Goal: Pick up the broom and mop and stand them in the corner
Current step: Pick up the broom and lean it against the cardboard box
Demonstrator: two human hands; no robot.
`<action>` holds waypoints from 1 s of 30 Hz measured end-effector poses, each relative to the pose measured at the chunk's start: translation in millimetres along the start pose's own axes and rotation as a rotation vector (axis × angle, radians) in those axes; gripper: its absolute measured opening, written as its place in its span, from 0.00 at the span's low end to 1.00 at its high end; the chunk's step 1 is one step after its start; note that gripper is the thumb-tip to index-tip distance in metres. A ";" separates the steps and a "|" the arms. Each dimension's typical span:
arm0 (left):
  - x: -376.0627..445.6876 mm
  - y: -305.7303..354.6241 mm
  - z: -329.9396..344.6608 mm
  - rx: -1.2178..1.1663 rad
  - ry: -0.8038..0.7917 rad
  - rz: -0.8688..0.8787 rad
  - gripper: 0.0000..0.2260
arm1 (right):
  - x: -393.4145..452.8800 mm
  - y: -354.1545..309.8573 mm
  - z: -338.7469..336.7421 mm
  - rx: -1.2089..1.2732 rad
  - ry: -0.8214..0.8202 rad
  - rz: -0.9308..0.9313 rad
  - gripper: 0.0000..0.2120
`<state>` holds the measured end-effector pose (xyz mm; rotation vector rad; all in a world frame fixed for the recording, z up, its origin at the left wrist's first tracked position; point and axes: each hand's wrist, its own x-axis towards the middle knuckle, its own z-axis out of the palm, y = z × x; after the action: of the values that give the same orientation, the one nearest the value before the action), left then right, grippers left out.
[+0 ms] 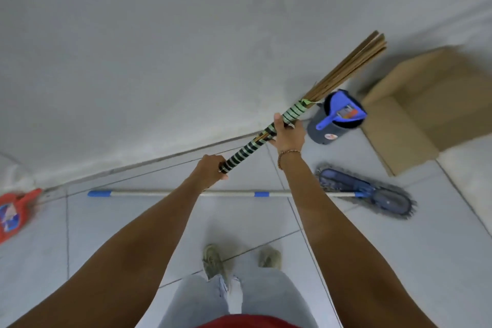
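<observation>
Both forearms extend from the bottom of the view toward 12 o'clock, above the person's shoes and a tiled floor (346,247). Left hand (210,170) has its fingers closed around the butt end of the broom (266,138), on the black-and-green banded wrap. Right hand (288,134) has its fingers closed around the same wrap higher up, just below the bristle bundle. Broom is clear of the floor and tilted, with bristles pointing toward 1 o'clock against the wall (159,48).

Step in hand, by judgement: the broom is lifted but not yet stood in the corner; the mop is untouched.

Mop (213,193) lies flat on the floor just beyond the shoes. Its pole runs from 9 o'clock to 3 o'clock, with the blue pad head at 3 o'clock.

Next move likely calls for carrying the broom to a corner and leaning it there, then freeing a hand for the mop pole. No room corner can be made out in this view.

Farther out:
- at 2 o'clock, a grey bucket (323,130) holding a blue dustpan (343,112), near the wall;
- beside it, a cardboard box (431,109);
- at 9 o'clock, a red dustpan (13,213) at the wall base.
</observation>
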<state>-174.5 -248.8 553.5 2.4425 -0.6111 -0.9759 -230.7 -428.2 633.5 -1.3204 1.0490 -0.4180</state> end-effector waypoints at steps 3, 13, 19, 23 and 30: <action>-5.1 54.2 33.9 0.098 -0.055 0.078 0.13 | -1.8 0.1 -66.1 -0.002 0.091 -0.042 0.17; -29.3 238.4 201.5 0.272 -0.148 0.262 0.12 | 4.8 9.3 -313.9 -0.072 0.248 -0.154 0.12; -46.4 347.6 313.8 0.260 -0.145 0.326 0.12 | 19.4 23.6 -475.2 -0.103 0.289 -0.170 0.14; -45.3 409.6 357.3 0.235 -0.136 0.324 0.13 | 40.5 15.1 -546.7 -0.090 0.279 -0.191 0.13; 23.1 513.8 402.1 0.183 -0.133 0.354 0.14 | 127.9 -12.9 -620.4 -0.135 0.227 -0.230 0.13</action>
<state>-569.5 -768.6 556.3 2.3179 -1.1791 -0.9729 -663.7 -890.1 657.4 -1.5480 1.1317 -0.6928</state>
